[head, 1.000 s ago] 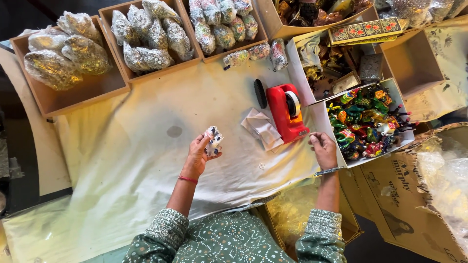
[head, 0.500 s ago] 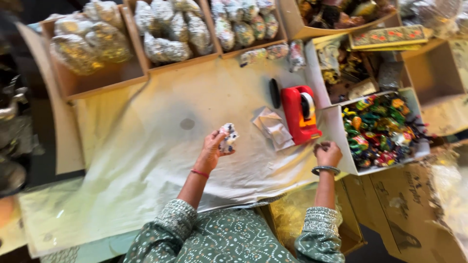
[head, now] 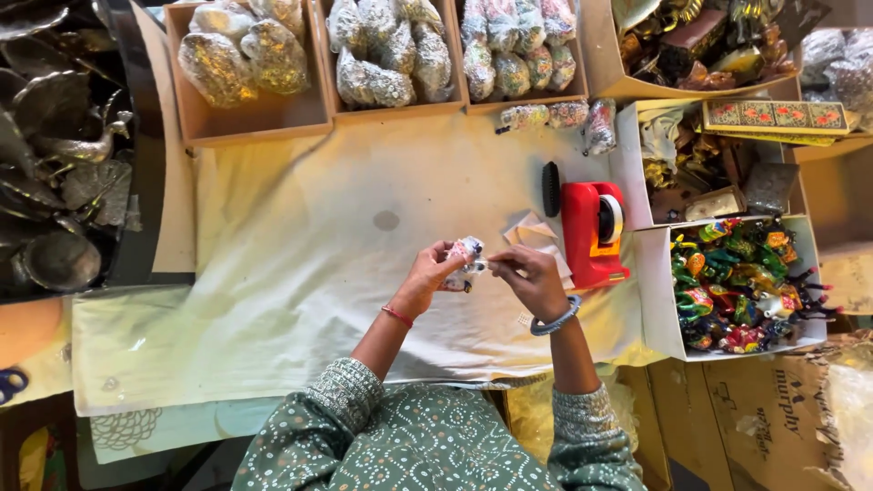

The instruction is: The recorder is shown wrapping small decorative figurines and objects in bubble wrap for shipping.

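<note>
My left hand (head: 426, 277) holds a small white patterned figurine (head: 462, 262) wrapped in clear film, just above a cream cloth (head: 300, 273) on the table. My right hand (head: 532, 277) has come up against the figurine's right side, fingertips pinching at it; whether they hold a bit of tape I cannot tell. A red tape dispenser (head: 593, 232) stands right of my hands, with crumpled clear wrappers (head: 535, 235) beside it.
Cardboard boxes of wrapped figurines (head: 382, 55) line the far edge. A white box of colourful painted figurines (head: 741, 286) sits at the right, more boxes behind it. Metal bird ornaments (head: 64, 155) lie at the left. A black oval object (head: 551, 188) rests beside the dispenser.
My right hand moved left from the white box's edge to meet the figurine in my left hand. The camera view also shifted.
</note>
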